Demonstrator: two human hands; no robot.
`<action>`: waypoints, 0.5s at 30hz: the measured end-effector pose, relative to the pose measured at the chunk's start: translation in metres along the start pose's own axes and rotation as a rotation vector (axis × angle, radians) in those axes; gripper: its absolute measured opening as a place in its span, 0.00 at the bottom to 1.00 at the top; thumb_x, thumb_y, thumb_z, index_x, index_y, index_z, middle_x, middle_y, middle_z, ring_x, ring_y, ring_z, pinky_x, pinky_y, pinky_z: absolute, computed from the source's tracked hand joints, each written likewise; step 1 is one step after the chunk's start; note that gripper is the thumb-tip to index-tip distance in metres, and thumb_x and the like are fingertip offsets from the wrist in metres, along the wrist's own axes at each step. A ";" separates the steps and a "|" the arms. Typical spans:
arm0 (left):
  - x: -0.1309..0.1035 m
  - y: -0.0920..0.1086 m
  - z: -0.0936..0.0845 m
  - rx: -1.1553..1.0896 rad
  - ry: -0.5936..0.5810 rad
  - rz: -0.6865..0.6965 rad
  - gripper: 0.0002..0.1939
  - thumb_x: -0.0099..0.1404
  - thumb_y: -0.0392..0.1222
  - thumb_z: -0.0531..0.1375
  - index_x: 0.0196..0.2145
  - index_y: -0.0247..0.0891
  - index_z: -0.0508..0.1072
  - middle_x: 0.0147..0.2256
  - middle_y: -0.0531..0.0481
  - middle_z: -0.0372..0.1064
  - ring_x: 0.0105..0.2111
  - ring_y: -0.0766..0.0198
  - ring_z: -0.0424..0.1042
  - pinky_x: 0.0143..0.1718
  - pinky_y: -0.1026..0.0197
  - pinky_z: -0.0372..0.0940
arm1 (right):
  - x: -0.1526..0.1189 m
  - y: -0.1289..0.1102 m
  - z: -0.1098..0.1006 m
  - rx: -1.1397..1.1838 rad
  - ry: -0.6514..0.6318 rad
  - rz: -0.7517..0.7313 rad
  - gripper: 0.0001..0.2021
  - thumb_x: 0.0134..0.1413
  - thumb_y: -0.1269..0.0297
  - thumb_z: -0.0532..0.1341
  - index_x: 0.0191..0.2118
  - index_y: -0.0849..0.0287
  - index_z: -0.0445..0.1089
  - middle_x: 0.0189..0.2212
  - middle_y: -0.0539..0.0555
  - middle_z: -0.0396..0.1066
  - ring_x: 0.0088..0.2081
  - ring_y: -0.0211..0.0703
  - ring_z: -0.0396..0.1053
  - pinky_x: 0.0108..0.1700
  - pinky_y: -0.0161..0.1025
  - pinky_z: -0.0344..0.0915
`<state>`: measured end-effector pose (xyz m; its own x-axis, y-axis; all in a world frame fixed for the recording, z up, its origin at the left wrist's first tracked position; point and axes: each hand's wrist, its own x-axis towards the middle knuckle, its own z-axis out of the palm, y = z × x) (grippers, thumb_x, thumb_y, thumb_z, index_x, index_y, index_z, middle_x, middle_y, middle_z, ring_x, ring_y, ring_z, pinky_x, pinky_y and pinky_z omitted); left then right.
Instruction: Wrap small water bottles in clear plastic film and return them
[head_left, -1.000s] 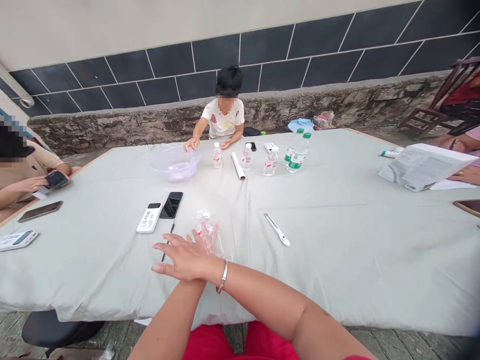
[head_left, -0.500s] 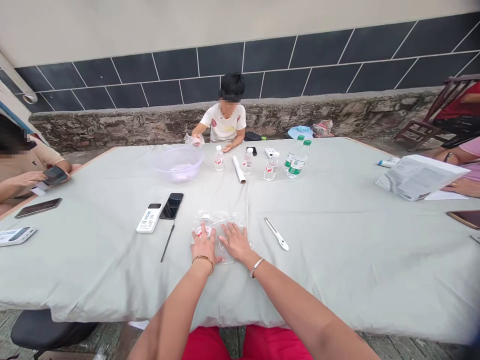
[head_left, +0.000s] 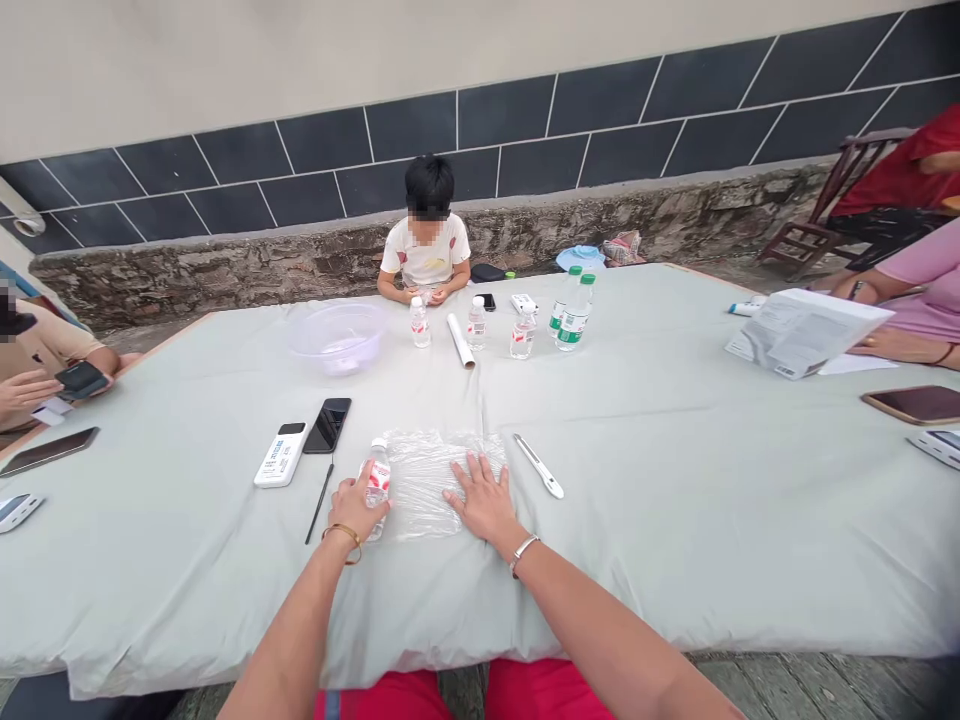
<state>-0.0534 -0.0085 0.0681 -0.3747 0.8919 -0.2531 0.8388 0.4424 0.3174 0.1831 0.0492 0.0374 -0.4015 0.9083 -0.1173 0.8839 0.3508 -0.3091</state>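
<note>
A clear plastic sheet (head_left: 424, 485) lies spread on the grey tablecloth in front of me, wrinkled across its surface. At its left edge is a small water bottle (head_left: 379, 475) with a red and white label. The fingers and thumb of my left hand (head_left: 355, 507) are around this bottle's lower left side. My right hand (head_left: 484, 498) rests flat on the right part of the sheet, fingers spread, holding nothing. A white utility knife (head_left: 538, 466) lies just right of the sheet. Left of the bottle is a thin black stick (head_left: 320, 504).
A black phone (head_left: 328, 426) and white device (head_left: 280, 456) lie to the left. Farther back are a purple basin (head_left: 340, 340), a white roll (head_left: 460, 341), small bottles (head_left: 523, 333) and green-capped bottles (head_left: 575, 315). People sit across and at both sides; one holds a white box (head_left: 808, 332).
My left hand has moved left with the bottle, and the plastic sheet is now flatter and more spread out. The person across has drawn both hands together. The view has shifted right.
</note>
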 end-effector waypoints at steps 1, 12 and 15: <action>0.001 -0.004 -0.002 0.004 0.002 -0.003 0.40 0.59 0.58 0.55 0.66 0.46 0.50 0.55 0.38 0.61 0.54 0.46 0.63 0.50 0.53 0.60 | 0.000 0.000 0.000 -0.003 -0.011 0.005 0.33 0.62 0.42 0.41 0.67 0.52 0.47 0.69 0.59 0.35 0.69 0.59 0.31 0.63 0.67 0.27; 0.009 -0.020 -0.013 -0.161 -0.039 0.017 0.46 0.57 0.52 0.59 0.67 0.41 0.43 0.48 0.41 0.70 0.49 0.50 0.70 0.45 0.57 0.62 | 0.000 -0.003 -0.003 -0.016 -0.037 0.009 0.32 0.63 0.43 0.40 0.68 0.52 0.45 0.69 0.58 0.34 0.69 0.57 0.29 0.63 0.65 0.24; 0.013 -0.025 -0.010 -0.364 0.028 -0.089 0.44 0.51 0.48 0.63 0.63 0.38 0.53 0.44 0.42 0.73 0.45 0.51 0.73 0.42 0.58 0.64 | -0.001 -0.004 -0.004 -0.011 -0.055 0.008 0.33 0.63 0.43 0.41 0.68 0.52 0.46 0.69 0.59 0.34 0.69 0.58 0.30 0.63 0.65 0.24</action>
<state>-0.0835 -0.0071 0.0660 -0.4546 0.8487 -0.2703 0.6092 0.5177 0.6008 0.1814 0.0476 0.0424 -0.4068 0.8972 -0.1718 0.8896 0.3463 -0.2979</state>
